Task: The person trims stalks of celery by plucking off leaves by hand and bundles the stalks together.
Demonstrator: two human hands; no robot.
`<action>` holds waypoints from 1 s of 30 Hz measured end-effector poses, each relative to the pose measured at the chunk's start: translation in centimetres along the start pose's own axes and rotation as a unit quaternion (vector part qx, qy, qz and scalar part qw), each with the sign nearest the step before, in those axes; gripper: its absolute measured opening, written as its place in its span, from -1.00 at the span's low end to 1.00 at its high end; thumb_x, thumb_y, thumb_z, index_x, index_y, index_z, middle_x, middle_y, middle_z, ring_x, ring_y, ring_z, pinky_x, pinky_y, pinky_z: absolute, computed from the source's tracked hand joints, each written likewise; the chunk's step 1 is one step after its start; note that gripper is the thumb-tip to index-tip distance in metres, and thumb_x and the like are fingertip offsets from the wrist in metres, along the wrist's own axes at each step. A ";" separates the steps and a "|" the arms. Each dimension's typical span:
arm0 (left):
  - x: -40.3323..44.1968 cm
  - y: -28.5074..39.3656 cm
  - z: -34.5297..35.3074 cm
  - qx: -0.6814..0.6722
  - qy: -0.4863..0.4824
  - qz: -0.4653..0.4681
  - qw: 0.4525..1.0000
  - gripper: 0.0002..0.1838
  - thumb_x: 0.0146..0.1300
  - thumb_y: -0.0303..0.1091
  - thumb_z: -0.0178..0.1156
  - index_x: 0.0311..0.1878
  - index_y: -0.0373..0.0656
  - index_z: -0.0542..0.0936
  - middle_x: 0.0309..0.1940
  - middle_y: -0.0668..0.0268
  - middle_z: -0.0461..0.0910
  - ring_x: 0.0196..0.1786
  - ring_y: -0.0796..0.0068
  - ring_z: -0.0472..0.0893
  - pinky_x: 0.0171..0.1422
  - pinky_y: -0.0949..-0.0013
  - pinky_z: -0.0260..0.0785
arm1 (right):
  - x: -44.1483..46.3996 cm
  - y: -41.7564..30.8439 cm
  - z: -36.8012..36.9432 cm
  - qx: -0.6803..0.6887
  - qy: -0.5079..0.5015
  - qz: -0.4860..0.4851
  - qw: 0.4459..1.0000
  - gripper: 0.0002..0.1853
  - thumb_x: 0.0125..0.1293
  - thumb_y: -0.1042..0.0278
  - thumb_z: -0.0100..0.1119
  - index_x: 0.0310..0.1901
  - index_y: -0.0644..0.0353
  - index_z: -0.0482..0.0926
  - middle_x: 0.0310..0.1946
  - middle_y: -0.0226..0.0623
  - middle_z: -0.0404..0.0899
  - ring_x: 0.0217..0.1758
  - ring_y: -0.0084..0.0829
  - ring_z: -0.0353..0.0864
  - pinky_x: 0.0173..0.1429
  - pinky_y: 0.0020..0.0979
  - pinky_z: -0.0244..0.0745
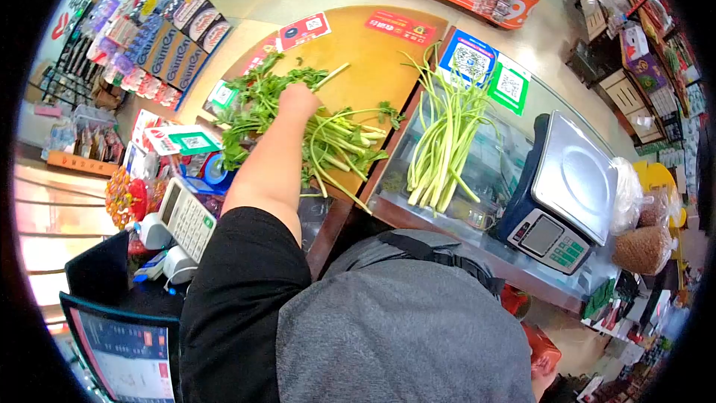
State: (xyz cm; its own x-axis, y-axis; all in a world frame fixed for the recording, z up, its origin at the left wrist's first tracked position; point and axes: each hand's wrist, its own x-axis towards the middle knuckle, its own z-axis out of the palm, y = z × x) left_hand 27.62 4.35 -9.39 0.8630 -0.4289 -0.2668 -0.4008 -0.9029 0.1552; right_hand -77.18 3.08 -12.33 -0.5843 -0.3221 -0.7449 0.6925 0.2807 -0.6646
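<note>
My left hand (298, 101) reaches out over a heap of leafy celery (253, 108) on the rounded yellow counter (350, 41). Its fingers look curled closed into the celery, and the leaves hide the fingertips. Pale cut celery stalks (343, 142) spread to the right of the hand, toward the counter's front edge. Over on the glass counter lies a separate bundle of long, thin green stalks (447, 138), almost leafless. Low at the right, beside my body, my right hand (548, 364) shows only in part, next to something red; its fingers are not clear.
A weighing scale (578, 172) stands on the glass counter (507, 145), right of the stalks. QR code signs (472, 60) lie behind them. Left of my arm are a calculator (188, 220), a blue tape roll (216, 169) and a monitor (123, 351). Shelves line both sides.
</note>
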 end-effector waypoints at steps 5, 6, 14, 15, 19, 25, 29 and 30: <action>2.5 0.2 0.4 0.095 -0.057 0.007 0.994 -0.65 0.18 -0.23 0.21 0.01 -0.14 0.68 0.02 0.06 0.65 0.12 0.13 0.62 0.16 0.14 0.47 | -1.9 -0.2 -7.8 -0.036 0.060 -0.049 0.996 -0.48 0.34 0.14 0.22 0.18 0.34 0.41 -0.04 -0.13 0.60 0.03 -0.25 0.57 0.14 -0.17 0.52; 2.2 0.7 -0.2 0.119 -0.054 0.017 0.991 -0.68 0.19 -0.27 0.18 -0.02 -0.16 0.68 -0.01 0.08 0.66 0.10 0.12 0.63 0.16 0.16 0.47 | -1.1 -0.6 -9.5 -0.110 0.042 -0.073 0.990 -0.50 0.34 0.20 0.23 0.17 0.37 0.42 -0.04 -0.13 0.61 0.01 -0.27 0.57 0.14 -0.19 0.52; 0.5 -3.6 -10.0 -0.405 0.186 0.141 0.884 -0.81 0.26 -0.36 0.22 -0.16 -0.27 0.64 -0.33 0.31 0.66 -0.29 0.52 0.57 -0.14 0.44 0.39 | -1.2 1.0 -5.6 -0.006 0.049 0.040 0.998 -0.48 0.38 -0.17 -0.03 0.09 0.12 0.44 -0.13 -0.35 0.62 -0.15 -0.31 0.63 -0.13 -0.23 0.54; 1.3 -5.1 -11.0 -0.501 0.204 0.167 0.825 -0.85 0.28 -0.42 0.20 -0.16 -0.28 0.63 -0.36 0.37 0.63 -0.32 0.62 0.52 -0.19 0.51 0.35 | -0.8 1.0 -4.4 -0.001 0.047 0.044 0.998 -0.49 0.38 -0.17 -0.04 0.09 0.12 0.44 -0.13 -0.36 0.62 -0.15 -0.32 0.62 -0.13 -0.24 0.54; -3.9 -4.0 -16.6 -0.573 0.232 0.176 0.766 -0.90 0.33 -0.43 0.18 -0.22 -0.27 0.58 -0.40 0.37 0.58 -0.38 0.62 0.55 -0.27 0.57 0.37 | 1.4 1.3 1.5 -0.038 -0.024 0.027 0.999 -0.53 0.44 -0.13 -0.11 0.10 0.09 0.43 -0.13 -0.39 0.63 -0.12 -0.33 0.62 -0.11 -0.24 0.55; -10.0 -0.6 -21.8 -0.663 0.283 0.274 0.636 -0.88 0.40 -0.45 0.12 -0.12 -0.32 0.54 -0.33 0.24 0.62 -0.33 0.48 0.64 -0.17 0.45 0.56 | 0.6 0.9 11.7 -0.108 -0.168 0.025 0.980 -0.62 0.45 -0.03 -0.03 0.05 0.08 0.47 -0.18 -0.41 0.63 -0.14 -0.37 0.60 -0.10 -0.34 0.55; -13.9 1.0 -24.9 -0.663 0.296 0.361 0.586 -0.86 0.40 -0.49 0.09 -0.08 -0.37 0.51 -0.23 0.13 0.62 -0.22 0.33 0.67 -0.02 0.33 0.61 | 3.4 -0.6 15.4 -0.141 -0.313 0.001 0.939 -0.68 0.43 0.01 0.06 -0.02 0.06 0.56 -0.26 -0.47 0.61 -0.18 -0.47 0.59 -0.11 -0.35 0.53; -15.7 2.3 -24.9 -0.660 0.297 0.378 0.577 -0.86 0.41 -0.50 0.09 -0.06 -0.37 0.50 -0.17 0.09 0.62 -0.16 0.28 0.67 0.03 0.30 0.60 | 3.2 -0.8 16.1 -0.151 -0.364 -0.008 0.919 -0.70 0.43 0.03 0.06 -0.05 0.06 0.57 -0.31 -0.48 0.59 -0.23 -0.49 0.57 -0.15 -0.38 0.51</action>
State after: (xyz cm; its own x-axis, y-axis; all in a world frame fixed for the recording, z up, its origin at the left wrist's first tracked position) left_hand 20.86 9.70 18.81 0.7056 -0.2477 0.6639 -0.4862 0.5123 0.7079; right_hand -72.76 -12.78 -13.22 -0.0795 -0.8168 -0.5714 0.4740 0.4732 -0.7425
